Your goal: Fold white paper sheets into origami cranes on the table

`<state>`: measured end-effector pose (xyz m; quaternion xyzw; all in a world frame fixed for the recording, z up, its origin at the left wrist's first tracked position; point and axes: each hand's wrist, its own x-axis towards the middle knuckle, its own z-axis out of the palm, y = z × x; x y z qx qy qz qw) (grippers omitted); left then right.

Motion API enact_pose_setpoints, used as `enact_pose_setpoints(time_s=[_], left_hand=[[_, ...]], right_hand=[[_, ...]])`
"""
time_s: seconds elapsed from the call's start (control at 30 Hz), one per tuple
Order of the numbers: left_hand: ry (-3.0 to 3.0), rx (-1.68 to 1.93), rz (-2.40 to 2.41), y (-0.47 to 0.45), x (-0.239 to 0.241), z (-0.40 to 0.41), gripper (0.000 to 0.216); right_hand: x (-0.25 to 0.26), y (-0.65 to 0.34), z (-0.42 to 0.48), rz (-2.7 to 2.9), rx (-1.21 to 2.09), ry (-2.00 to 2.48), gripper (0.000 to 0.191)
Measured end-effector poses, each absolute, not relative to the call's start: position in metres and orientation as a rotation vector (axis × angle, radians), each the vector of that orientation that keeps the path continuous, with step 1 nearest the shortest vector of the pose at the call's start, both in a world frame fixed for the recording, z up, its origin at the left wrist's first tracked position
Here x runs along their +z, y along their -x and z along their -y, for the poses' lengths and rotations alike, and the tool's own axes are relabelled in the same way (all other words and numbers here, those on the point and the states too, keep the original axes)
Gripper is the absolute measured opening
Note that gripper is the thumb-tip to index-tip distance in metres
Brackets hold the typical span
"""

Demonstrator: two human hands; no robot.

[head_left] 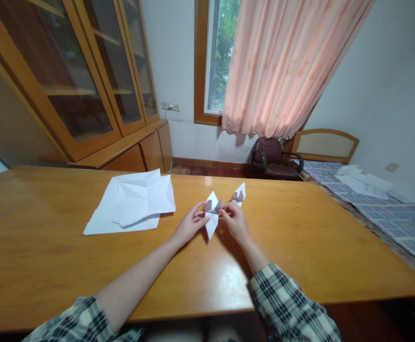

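Observation:
A small piece of folded white paper (212, 219), with pointed ends and raised side flaps, is held just above the table between both hands. My left hand (189, 222) pinches its left edge, thumb on the near side. On the opposite side, the fingers of my right hand (236, 221) are closed on the right flap. Just beyond my right hand, a second folded paper piece (240, 192) of similar shape lies on the table, its near end partly hidden by that hand.
Creased white paper sheets (146, 199) lie stacked at the left on the wooden table (50, 256). Past the far edge stand a brown armchair (269, 154) and a glass-door cabinet (82, 76). A bed (371, 190) is at the right.

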<state>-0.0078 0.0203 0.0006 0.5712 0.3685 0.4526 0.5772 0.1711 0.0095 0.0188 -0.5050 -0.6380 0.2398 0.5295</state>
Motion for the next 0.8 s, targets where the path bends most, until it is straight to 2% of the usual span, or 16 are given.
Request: enact_pose_setpoints(time_s=[0.23, 0.47, 0.8], left_hand=[[-1.363, 1.038, -0.921, 0.009, 0.009, -0.014, 0.078], [-1.411, 1.090, -0.939, 0.008, 0.009, -0.015, 0.071], [-1.394, 1.121, -0.947, 0.012, -0.002, -0.020, 0.051]], right_hand=[[0.017, -0.170, -0.009, 1.447, 0.650, 1.192, 0.012], [0.010, -0.171, -0.013, 1.457, 0.769, 1.246, 0.017], [0.032, -0.185, -0.008, 1.149, 0.639, 1.160, 0.022]])
